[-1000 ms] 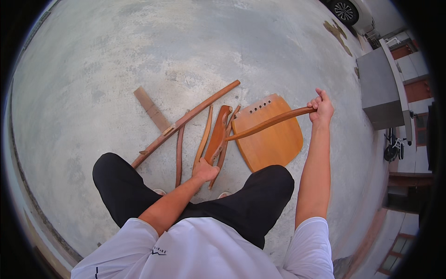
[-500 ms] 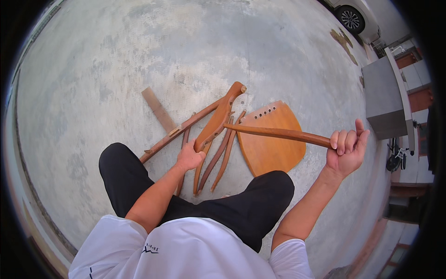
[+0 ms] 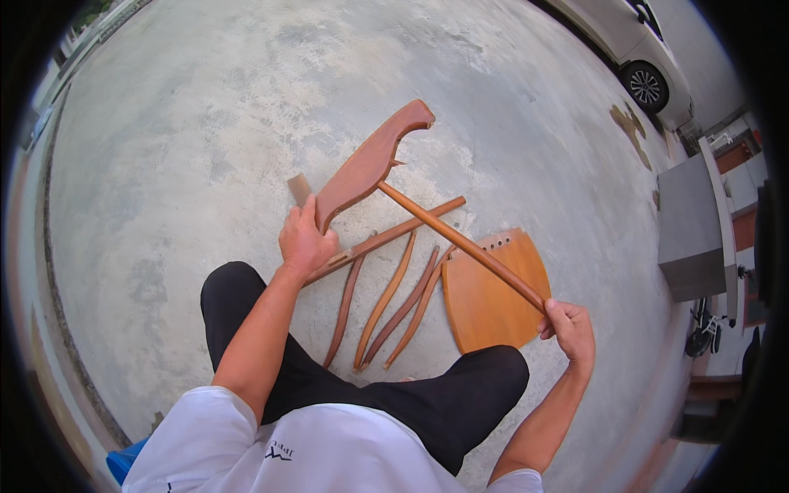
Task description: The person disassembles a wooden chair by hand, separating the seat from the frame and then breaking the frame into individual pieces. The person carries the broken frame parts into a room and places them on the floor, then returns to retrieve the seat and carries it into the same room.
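Observation:
My left hand is closed around the lower end of a curved reddish-brown wooden chair-back rail, held raised and tilted off the ground. A short pointed bit of wood sticks out from the rail's right edge. In my right hand, closed with thumb and fingers, is the near end of a slim wooden chair spindle. The spindle slants up to the left, and its far end meets the rail's lower right edge; whether it sits in a hole cannot be seen. Beneath it lies a wooden chair seat with a row of holes.
Several curved wooden slats lie between my knees and the seat. A long wooden post crosses above them, with a flat wooden piece beyond. A grey block-like counter stands right; a white car is parked far right.
My left hand has lifted and turned the rail away from the post, showing its broad face. My right hand has moved down and left, so the spindle now slopes more steeply.

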The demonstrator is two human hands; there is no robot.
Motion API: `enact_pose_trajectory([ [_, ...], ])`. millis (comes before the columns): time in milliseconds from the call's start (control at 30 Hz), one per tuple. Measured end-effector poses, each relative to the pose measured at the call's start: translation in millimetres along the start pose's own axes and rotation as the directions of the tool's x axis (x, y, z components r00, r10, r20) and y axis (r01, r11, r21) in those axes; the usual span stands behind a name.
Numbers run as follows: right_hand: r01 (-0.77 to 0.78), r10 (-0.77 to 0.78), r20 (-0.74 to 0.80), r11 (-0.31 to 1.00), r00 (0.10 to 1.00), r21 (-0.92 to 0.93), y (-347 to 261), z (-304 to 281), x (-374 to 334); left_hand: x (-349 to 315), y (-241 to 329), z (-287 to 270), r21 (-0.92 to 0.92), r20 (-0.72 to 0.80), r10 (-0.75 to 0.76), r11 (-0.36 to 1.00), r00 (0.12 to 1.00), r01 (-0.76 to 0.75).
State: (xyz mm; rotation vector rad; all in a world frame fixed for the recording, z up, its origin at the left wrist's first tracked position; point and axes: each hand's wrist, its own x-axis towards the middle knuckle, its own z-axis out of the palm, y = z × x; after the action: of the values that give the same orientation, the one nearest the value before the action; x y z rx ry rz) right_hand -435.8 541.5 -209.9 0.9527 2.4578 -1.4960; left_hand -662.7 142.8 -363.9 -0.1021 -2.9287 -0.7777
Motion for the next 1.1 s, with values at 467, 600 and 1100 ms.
enact_pose_trajectory([
  [467,-0.233,-0.003,0.672,0.937,0.74,0.261,-79.0,97.7,-36.7,86.6,-39.1,-50.8,-0.108,-0.017,0.257,0.96,0.966,-0.257],
  [600,-0.13,0.154,0.533,0.988,0.832,-0.083,-115.3,63.9,-52.1,66.5,-37.7,-14.4,-0.268,0.412,0.237,0.954,0.88,-0.131],
  [1100,0.434,0.029,0.519,0.512,0.854,-0.742,-80.1,44.2,-38.3,69.5,37.6,-48.2,0.153,0.394,0.824,0.379,0.408,-0.913],
])
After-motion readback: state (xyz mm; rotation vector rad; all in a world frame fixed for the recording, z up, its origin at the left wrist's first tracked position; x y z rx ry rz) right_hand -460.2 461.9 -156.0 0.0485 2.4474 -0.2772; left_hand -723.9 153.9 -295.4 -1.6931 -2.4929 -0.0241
